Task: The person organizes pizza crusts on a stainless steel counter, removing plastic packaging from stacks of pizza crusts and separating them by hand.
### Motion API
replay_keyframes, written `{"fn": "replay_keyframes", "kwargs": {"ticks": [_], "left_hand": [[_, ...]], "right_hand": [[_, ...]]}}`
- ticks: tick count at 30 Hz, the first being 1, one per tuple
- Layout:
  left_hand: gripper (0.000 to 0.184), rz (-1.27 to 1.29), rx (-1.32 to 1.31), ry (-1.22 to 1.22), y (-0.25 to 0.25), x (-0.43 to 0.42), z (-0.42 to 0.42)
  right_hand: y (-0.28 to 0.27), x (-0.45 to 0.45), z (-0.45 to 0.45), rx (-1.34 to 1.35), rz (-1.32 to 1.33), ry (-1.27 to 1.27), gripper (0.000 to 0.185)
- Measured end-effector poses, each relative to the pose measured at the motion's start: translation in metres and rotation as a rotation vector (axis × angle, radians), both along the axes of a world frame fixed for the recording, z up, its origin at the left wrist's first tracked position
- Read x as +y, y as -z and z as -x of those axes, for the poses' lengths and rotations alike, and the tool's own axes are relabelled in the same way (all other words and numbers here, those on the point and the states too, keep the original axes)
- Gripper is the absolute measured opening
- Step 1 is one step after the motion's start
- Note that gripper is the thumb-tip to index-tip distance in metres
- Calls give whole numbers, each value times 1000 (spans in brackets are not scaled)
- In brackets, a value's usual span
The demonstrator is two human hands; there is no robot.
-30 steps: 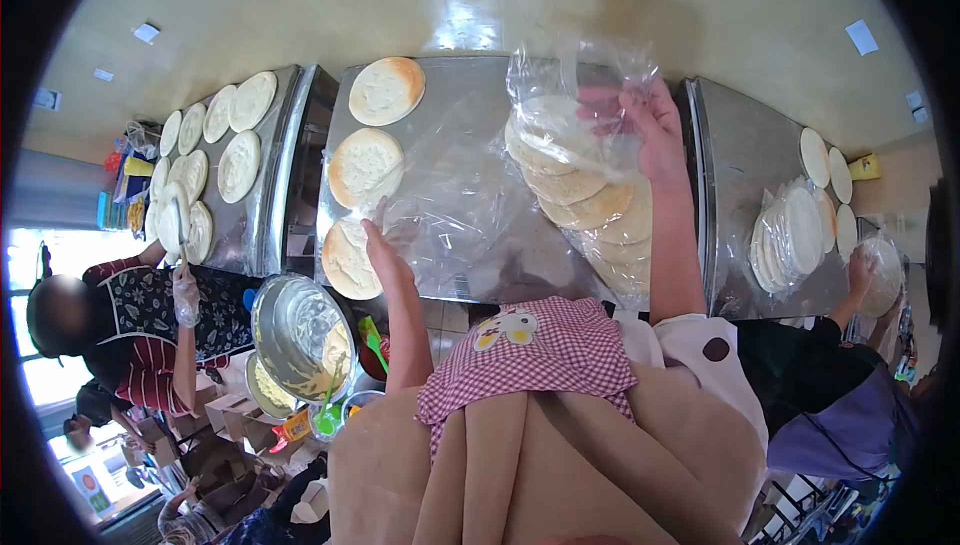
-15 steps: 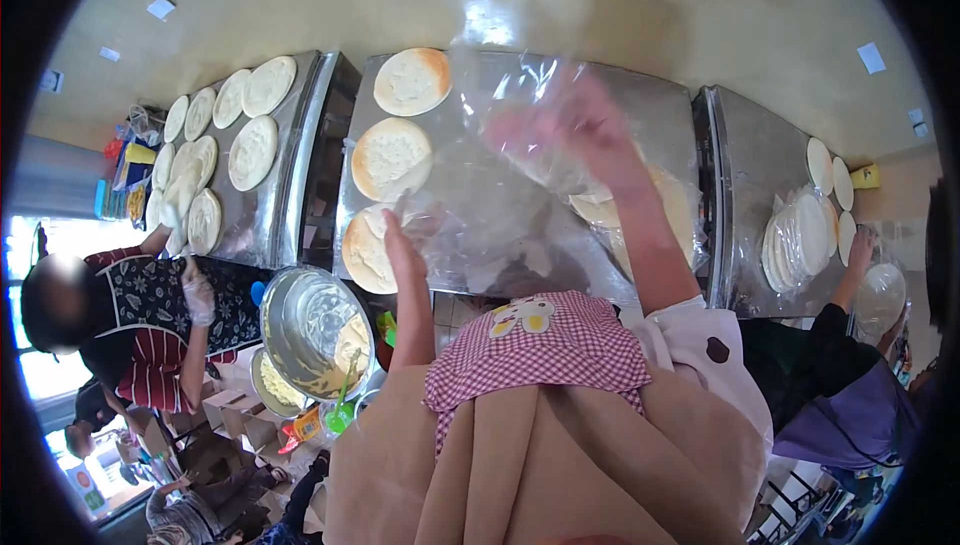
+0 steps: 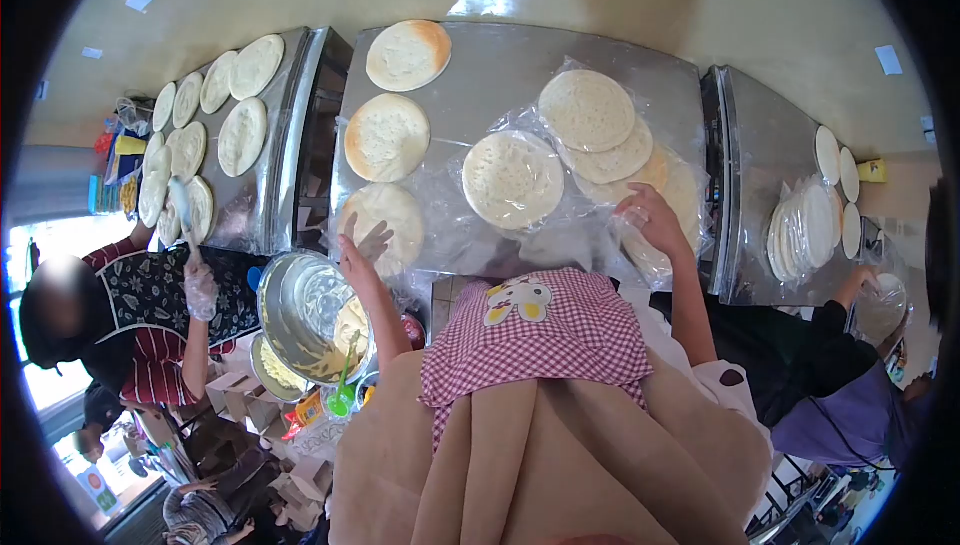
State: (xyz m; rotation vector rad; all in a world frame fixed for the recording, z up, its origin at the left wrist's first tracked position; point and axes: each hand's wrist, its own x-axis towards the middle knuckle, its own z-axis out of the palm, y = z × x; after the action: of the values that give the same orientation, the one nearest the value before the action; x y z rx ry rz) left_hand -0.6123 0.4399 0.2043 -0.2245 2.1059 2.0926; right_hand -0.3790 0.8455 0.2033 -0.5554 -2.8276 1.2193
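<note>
My left hand [image 3: 360, 267] is open, fingers spread, above the near edge of a round flatbread [image 3: 385, 220] on the left of the metal table. Two more bare flatbreads [image 3: 388, 138] lie behind it in a column. In the middle lies a flatbread in a clear plastic bag [image 3: 513, 180], flat on the metal. My right hand [image 3: 655, 223] is open over the near side of a pile of bagged flatbreads [image 3: 590, 110], its fingers pointing left at the plastic. Whether those fingertips touch the plastic, I cannot tell.
A large metal bowl [image 3: 300, 310] of creamy spread, with a green-handled tool [image 3: 343, 397], stands at the left. A co-worker's gloved hand [image 3: 200, 290] holds a spreading tool over flatbreads on the left table [image 3: 285, 175]. Another person works at the right table [image 3: 750, 195] near bagged flatbreads [image 3: 802, 230].
The blurred plastic bag my right hand held up is now out of the air, and a bagged flatbread lies mid-table. My right hand has come down and right; my left has moved left.
</note>
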Motion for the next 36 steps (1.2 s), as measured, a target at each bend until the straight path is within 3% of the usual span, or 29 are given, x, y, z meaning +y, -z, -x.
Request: {"fn": "replay_keyframes", "kwargs": {"ticks": [1,4,7,10,13,16,18,20,21,22,24,28,31,33,34,35,36], "left_hand": [[56,29,11,31,-4,6,0],[54,68,69,98,-19,26,0],[52,141,111,54,-25,26,10],[51,190,165,-47,-53,34,16],[51,240,268,-59,-80,42,20],[49,174,285,-5,-80,39,21],[49,133,247,-23,-66,27,23],[50,91,190,-140,-62,7,22],[51,67,163,-197,-61,-4,22],[54,228,114,-355,-59,-19,22],[55,212,119,-501,-42,-67,27],[56,226,141,-629,-60,-77,18],[52,429,395,-244,-65,-38,12],[48,289,207,46,-43,3,14],[44,441,499,153,-29,31,7],[42,222,302,227,-42,80,-9],[41,419,293,393,-36,108,-18]], "right_hand": [[9,2,-11,9,29,97,22],[17,-21,-38,68,784,873,21],[13,-43,-52,-350,1056,808,53],[25,-66,-48,-429,1282,435,76],[-1,-73,-16,-417,1379,516,59],[28,-70,2,-188,1023,364,39],[11,-48,23,-28,1075,470,28],[-23,-15,36,147,964,529,27],[-44,6,37,89,851,476,25],[-57,29,34,33,736,425,24],[-52,80,18,-152,560,325,24],[-43,113,13,-233,307,435,22],[-38,96,24,-5,418,435,24],[-32,75,36,57,464,508,47],[-36,54,46,123,511,569,57],[-32,42,51,126,550,561,63],[-26,31,57,130,590,552,70]]}}
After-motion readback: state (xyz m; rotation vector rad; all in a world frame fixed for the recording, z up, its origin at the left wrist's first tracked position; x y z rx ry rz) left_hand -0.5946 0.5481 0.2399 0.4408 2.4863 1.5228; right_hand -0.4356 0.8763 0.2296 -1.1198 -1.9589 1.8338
